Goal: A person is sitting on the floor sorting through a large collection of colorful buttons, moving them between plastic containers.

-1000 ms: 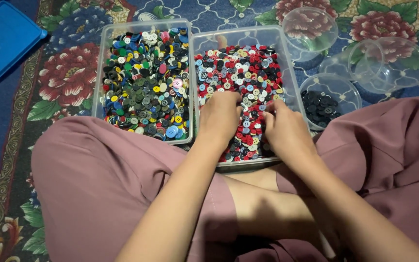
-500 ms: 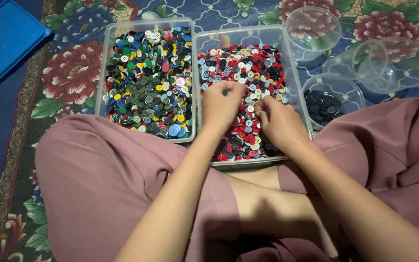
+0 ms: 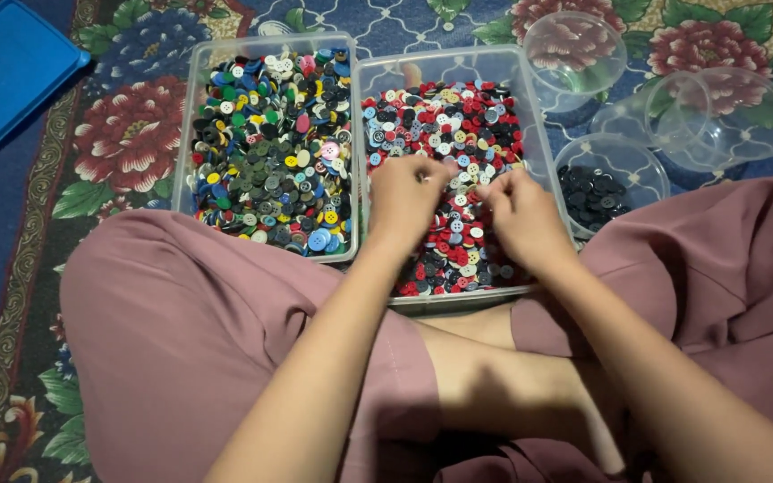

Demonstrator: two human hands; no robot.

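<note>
Both hands have shifted forward into the red-and-white button tray (image 3: pixel 543 134); left hand (image 3: pixel 404 199) and right hand (image 3: pixel 521 215) fingers curled narrow, tips meeting over the buttons (image 3: pixel 445 116) beneath them, apparently pinching; grasp unclear.

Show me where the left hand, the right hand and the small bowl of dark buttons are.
left hand (image 3: pixel 404 199), head view, back of hand.
right hand (image 3: pixel 519 215), head view, back of hand.
small bowl of dark buttons (image 3: pixel 646 157), head view, clear rim.

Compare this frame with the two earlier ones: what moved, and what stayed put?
Both hands moved away from the body across the right tub of red, white and dark buttons. The left hand and right hand now lie close together at mid-tub, fingers down in the buttons; whether either has picked one up cannot be told. The left tub, the round bowl of black buttons, the empty bowls and the blue lid did not shift.
</note>
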